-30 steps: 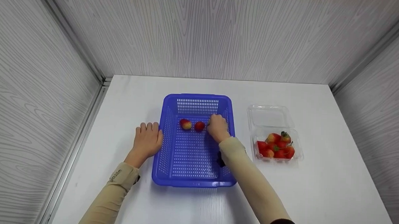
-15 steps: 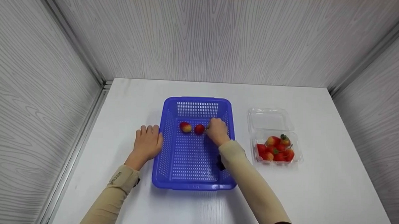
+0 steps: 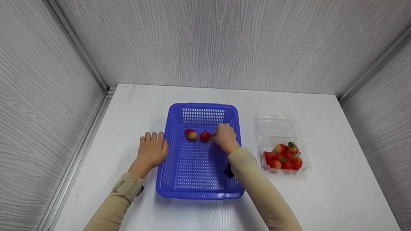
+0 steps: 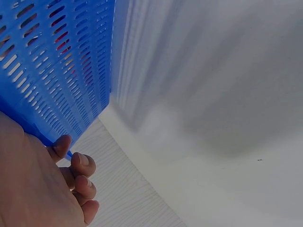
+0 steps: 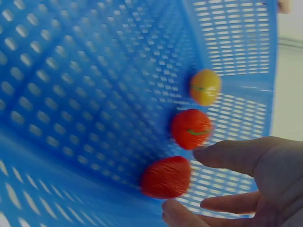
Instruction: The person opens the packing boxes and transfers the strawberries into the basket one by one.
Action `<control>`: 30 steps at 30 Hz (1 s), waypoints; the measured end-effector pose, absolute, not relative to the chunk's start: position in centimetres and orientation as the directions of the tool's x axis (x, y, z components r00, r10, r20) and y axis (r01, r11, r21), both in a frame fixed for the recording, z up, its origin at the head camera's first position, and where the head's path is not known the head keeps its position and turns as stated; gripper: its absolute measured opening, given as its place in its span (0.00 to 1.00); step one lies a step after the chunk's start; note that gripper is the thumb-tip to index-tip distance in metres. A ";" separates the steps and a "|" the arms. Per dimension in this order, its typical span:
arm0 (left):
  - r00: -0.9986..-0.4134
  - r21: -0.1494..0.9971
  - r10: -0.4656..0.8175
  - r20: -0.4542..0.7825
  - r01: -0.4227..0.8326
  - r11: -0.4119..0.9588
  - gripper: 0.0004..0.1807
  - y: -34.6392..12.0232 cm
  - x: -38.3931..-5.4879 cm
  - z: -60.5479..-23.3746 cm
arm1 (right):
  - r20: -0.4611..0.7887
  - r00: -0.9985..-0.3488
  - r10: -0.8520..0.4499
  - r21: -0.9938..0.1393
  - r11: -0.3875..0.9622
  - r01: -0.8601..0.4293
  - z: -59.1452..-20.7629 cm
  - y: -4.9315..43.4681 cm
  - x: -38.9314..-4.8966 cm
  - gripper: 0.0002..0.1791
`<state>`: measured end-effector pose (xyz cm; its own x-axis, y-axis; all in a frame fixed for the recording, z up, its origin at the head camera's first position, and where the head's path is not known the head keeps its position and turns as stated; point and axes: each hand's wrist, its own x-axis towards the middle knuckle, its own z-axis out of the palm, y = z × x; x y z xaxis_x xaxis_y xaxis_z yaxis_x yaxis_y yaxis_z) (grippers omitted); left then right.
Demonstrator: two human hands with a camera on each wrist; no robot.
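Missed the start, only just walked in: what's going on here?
A person's right hand is inside a blue basket, by a red fruit; whether it grips it is unclear. Two other fruits lie in there too. The left hand is at the basket's left side. More fruits sit in an open clear container to the right.

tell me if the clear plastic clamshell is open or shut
Open: the clear plastic clamshell has its lid folded back, leaving the red-and-yellow fruits inside uncovered.

3 wood-grained walls (image 3: pixel 208 40), white table (image 3: pixel 332 202)
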<state>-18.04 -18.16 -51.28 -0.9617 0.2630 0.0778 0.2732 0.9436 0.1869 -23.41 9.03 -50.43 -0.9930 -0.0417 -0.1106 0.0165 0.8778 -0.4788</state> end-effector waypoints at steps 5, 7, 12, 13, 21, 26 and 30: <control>-0.965 0.182 0.257 0.054 0.263 0.948 0.19 -18.2 -18.3 -51.3 | -0.108 -0.992 -0.058 -0.513 0.858 0.005 -48.1 10.0 -23.3 0.16; -0.966 0.178 0.257 0.044 0.260 0.949 0.19 -18.2 -18.4 -51.3 | -0.097 -0.993 -0.070 -0.526 0.850 -0.009 -47.3 10.6 -23.2 0.20; -0.963 0.172 0.261 0.060 0.268 0.948 0.19 -18.3 -18.6 -51.2 | -0.021 -0.995 -0.094 -0.545 0.836 -0.067 -45.5 12.5 -23.1 0.24; -0.963 0.172 0.261 0.063 0.268 0.948 0.19 -18.3 -18.6 -51.2 | -0.002 -0.995 -0.101 -0.545 0.834 -0.084 -45.2 13.0 -23.0 0.23; -0.964 0.188 0.255 0.075 0.265 0.946 0.18 -18.3 -18.5 -51.1 | 0.218 -0.969 -0.120 -0.527 0.821 -0.220 -44.8 17.3 -22.0 0.15; -0.964 0.187 0.253 0.085 0.264 0.946 0.17 -18.2 -18.4 -51.2 | 0.274 -0.958 -0.080 -0.551 0.804 -0.225 -45.0 20.4 -21.1 0.12; -0.964 0.189 0.253 0.079 0.263 0.946 0.17 -18.2 -18.3 -51.1 | 0.248 -0.968 -0.033 -0.571 0.802 -0.173 -45.5 22.9 -20.2 0.12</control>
<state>-18.35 -18.20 -51.13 -0.9643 0.2527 0.0789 0.2633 0.9460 0.1890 -20.15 22.86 -45.47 -0.9682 -0.0327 0.2480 -0.1734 0.8023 -0.5712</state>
